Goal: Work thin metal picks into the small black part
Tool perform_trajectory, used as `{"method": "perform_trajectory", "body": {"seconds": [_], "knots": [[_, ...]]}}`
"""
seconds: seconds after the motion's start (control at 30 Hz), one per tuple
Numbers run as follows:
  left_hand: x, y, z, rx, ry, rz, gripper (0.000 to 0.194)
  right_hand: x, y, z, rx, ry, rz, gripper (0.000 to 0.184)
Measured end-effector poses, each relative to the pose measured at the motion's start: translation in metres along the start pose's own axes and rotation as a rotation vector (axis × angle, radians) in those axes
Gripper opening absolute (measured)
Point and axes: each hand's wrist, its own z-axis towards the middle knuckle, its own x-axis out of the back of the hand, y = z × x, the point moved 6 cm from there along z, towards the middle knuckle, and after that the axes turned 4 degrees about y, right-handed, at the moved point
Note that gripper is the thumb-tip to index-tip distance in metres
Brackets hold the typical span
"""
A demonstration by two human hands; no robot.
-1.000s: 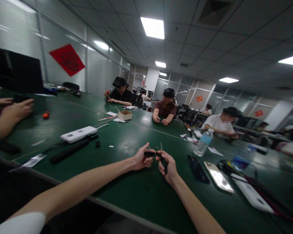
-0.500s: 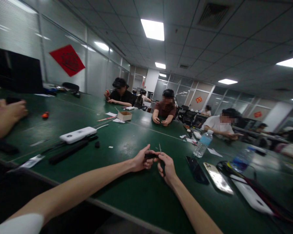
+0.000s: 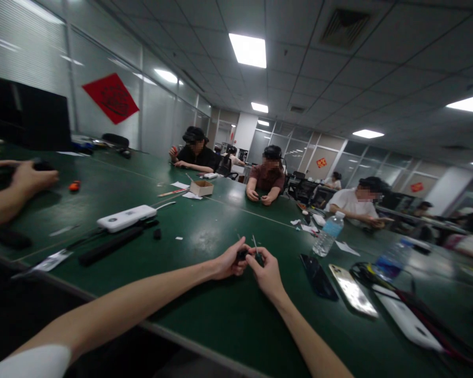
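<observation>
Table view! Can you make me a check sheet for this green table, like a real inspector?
Surface: green workbench, with small paper scraps on it.
Job's things: small dark piece with thin pins sticking up; too small to tell what it is.
Clutter: white power strip, long black bar, black phone, gold phone, water bottle, cardboard box, small orange item.
Grippers: nothing seen; a bare left hand and right hand pinch the piece.
Cables: dark cable coil by the gold phone; white cord at the power strip.
Surroundings: three co-workers along the table, red diamond paper on the wall.
</observation>
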Motion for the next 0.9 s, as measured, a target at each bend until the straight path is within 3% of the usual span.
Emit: {"method": "perform_trajectory", "body": {"seconds": [0.1,0.47,0.9], "knots": [[0.000,-0.001,0.001,-0.018,0.023,0.045,0.049,0.002,-0.013,-0.003,0.107,0.052,-0.121,0.024],[0.005,-0.008,0.007,-0.049,0.095,0.143,0.051,-0.001,-0.013,-0.005,0.133,0.018,-0.229,0.024],[-0.004,-0.004,0.001,0.000,0.045,0.178,0.048,0.006,0.014,0.006,0.059,0.052,-0.185,0.032]]}}
